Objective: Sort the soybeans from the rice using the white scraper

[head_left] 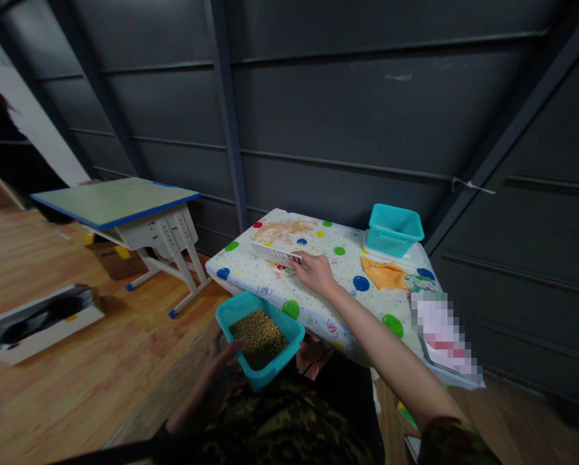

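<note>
My left hand [225,356] grips a teal plastic tub [238,301] by its left side, with the thumb over the rim. Small round yellowish beans [263,332] lie inside, and the tub is held by the table's front edge, tilted somewhat. In my right hand [318,271] is the end of a long white slotted plastic piece [274,253], standing on edge on the tabletop. Whether it is a strip or the side of a shallow basket I cannot tell. Just behind it, light brown crumbs or grains [289,228] are scattered over the tablecloth [318,303].
A second teal tub [390,242] stands at the table's back right. Near it are an orange cloth [385,274] and a partly blurred flat item [441,329]. A school desk [119,200] and an open white box [47,332] are on the left. A dark panelled wall [337,110] rises behind.
</note>
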The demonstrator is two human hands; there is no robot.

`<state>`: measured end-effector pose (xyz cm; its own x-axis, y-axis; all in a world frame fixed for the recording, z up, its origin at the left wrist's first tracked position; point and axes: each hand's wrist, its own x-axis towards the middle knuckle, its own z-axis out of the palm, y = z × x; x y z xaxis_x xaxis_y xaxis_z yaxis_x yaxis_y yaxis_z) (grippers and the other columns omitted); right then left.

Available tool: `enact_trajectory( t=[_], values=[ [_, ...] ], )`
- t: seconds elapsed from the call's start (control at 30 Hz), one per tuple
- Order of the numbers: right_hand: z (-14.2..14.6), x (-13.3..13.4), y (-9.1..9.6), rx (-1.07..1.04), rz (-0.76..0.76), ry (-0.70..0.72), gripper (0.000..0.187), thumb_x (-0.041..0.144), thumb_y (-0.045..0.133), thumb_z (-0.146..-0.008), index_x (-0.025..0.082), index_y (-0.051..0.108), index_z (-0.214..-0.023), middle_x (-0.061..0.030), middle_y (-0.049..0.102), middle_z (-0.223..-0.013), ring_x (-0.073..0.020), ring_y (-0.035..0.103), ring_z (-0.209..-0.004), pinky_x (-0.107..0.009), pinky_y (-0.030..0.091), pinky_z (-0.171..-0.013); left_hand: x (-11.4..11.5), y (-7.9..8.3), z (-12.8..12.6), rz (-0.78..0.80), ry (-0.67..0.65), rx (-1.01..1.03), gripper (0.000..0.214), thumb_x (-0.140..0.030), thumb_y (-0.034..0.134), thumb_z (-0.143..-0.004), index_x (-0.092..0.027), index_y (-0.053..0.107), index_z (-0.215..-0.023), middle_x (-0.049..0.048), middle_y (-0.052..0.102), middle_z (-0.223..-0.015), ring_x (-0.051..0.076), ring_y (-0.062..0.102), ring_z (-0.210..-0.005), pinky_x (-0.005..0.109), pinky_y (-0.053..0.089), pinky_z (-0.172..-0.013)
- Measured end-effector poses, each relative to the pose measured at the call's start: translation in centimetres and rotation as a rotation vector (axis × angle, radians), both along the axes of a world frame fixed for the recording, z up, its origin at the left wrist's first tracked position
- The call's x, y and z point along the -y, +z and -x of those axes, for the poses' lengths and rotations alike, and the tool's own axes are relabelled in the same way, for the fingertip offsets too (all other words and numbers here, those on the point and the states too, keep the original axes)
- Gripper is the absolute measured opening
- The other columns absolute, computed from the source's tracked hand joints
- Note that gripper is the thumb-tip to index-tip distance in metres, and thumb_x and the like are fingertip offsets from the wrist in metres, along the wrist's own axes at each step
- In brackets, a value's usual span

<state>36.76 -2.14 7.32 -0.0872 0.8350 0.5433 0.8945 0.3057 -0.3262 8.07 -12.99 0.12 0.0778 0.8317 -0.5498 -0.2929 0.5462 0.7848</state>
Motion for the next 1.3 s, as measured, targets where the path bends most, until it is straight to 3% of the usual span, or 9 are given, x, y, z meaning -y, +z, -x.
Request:
enact_trajectory(
  t=[0.37, 0.53, 1.3],
  values=[
    [0.0, 0.1, 0.3, -0.119, -0.024, -0.037, 0.026, 0.024, 0.067, -0.102, 0.026, 0.087, -0.118, -0.0067, 0.089, -0.108, -0.0251, 0.083, -0.091, -0.033, 0.059, -0.082, -0.2, -0.5, 0.1, 0.001, 0.003, -0.009, 0.116, -0.035, 0.099, -0.076, -0.041, 0.032, -0.171, 0.018, 0.068, -0.155, 0.04, 0.084, -0.109, 0.049, 0.071, -0.078],
    [-0.4, 0.0, 0.3, -0.098, -0.001, -0.096, 0.025, 0.022, 0.067, -0.102, 0.026, 0.087, -0.117, -0.0071, 0.09, -0.104, -0.0272, 0.084, -0.091, -0.033, 0.058, -0.079, -0.5, -0.9, 0.3, 0.004, 0.001, -0.023, 0.118, -0.038, 0.101, -0.073, -0.039, 0.034, -0.17, 0.0183, 0.073, -0.146, 0.041, 0.083, -0.108, 0.051, 0.07, -0.081],
    [-0.1, 0.7, 0.5, -0.164, 0.027, -0.063, 0.019, 0.022, 0.071, -0.1, 0.023, 0.088, -0.11, -0.0076, 0.089, -0.099, -0.026, 0.082, -0.084, -0.032, 0.057, -0.079, -0.3, -0.3, 0.1, -0.009, 0.009, -0.024, 0.114, -0.039, 0.1, -0.076, -0.038, 0.034, -0.169, 0.0151, 0.08, -0.131, 0.04, 0.085, -0.105, 0.048, 0.07, -0.077]
  ],
)
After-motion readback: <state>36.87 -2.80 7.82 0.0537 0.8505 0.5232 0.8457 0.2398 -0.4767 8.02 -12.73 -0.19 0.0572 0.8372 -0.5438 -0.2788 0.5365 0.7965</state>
